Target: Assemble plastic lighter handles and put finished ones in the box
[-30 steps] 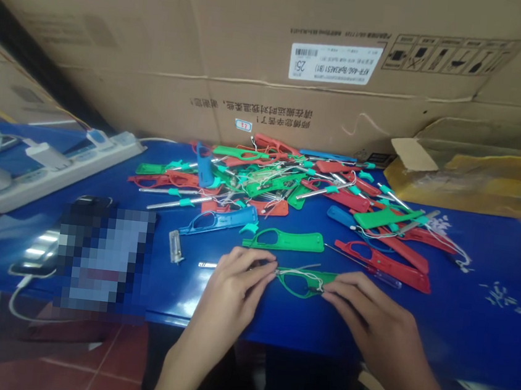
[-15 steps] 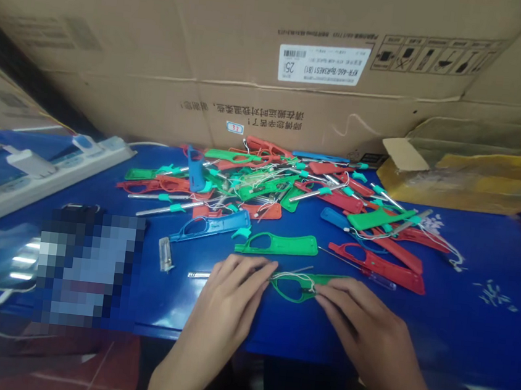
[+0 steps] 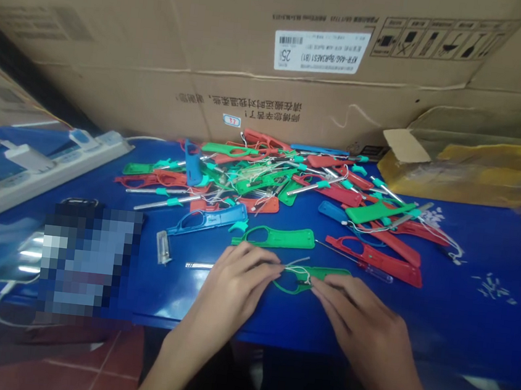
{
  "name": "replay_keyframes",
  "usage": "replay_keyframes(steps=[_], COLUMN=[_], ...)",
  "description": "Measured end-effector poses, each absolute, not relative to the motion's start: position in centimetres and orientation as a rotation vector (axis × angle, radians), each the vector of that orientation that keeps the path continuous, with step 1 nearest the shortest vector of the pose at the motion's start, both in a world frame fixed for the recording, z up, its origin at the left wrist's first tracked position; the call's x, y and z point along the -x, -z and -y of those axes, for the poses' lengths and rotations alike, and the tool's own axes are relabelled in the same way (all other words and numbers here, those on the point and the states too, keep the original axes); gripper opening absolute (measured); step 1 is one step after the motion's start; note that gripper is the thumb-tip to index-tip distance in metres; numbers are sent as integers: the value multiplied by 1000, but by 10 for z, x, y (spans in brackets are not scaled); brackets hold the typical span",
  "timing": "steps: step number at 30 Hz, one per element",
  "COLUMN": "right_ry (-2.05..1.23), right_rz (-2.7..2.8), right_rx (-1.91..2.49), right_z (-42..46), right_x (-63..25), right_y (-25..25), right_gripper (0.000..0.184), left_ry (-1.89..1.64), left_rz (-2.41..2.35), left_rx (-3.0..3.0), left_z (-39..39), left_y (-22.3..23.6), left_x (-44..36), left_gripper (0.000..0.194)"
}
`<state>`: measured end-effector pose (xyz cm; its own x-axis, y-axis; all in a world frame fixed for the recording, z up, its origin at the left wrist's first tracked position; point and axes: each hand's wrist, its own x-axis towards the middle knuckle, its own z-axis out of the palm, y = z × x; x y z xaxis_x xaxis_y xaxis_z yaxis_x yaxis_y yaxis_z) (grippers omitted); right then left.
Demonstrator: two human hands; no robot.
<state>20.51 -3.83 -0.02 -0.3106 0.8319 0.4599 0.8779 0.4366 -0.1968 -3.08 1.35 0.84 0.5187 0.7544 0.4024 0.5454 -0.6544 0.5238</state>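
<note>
A green lighter casing half (image 3: 288, 289) lies between my hands at the table's front, its looped handle showing. White wires and a small dark part rest over the loop. My left hand (image 3: 242, 280) is closed at the loop's left end, fingertips pinching the wires there. A silver metal tube (image 3: 199, 266) sticks out to the left from under this hand. My right hand (image 3: 360, 311) is closed on the casing's right part, thumb and finger at the small dark part with the wire. Just beyond lie another green casing half (image 3: 291, 238) and a red one (image 3: 388, 264).
A pile of red, green and blue casings with metal tubes (image 3: 262, 179) spreads behind. A screwdriver (image 3: 380, 273) lies at right, a small clear part (image 3: 162, 247) at left. A power strip (image 3: 68, 168), a phone (image 3: 21, 257), a cardboard box (image 3: 476, 177) and small white bits (image 3: 493, 288) surround.
My left fingertips have shifted slightly right along the wires, toward the right hand. The right hand stays at the same part of the casing. The whole view has shifted a little.
</note>
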Motion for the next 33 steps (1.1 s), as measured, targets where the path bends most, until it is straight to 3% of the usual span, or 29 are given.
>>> replay_keyframes(steps=[4,25,33], right_ry=[170,380,353], right_rz=[2225,2270,2299], right_rx=[1424,1438,1366], right_z=[37,29,32], right_x=[-203,-190,-193], right_y=[0,-3,-6], right_gripper=[27,40,33], left_ry=[-891,-811,-817], left_rz=[-1083,-1141,-1141], left_rx=[-2451,-2483,-2456], left_z=[-13,-12,-10], left_y=[-6,-6,-7], left_x=[32,30,30], left_gripper=[18,14,13])
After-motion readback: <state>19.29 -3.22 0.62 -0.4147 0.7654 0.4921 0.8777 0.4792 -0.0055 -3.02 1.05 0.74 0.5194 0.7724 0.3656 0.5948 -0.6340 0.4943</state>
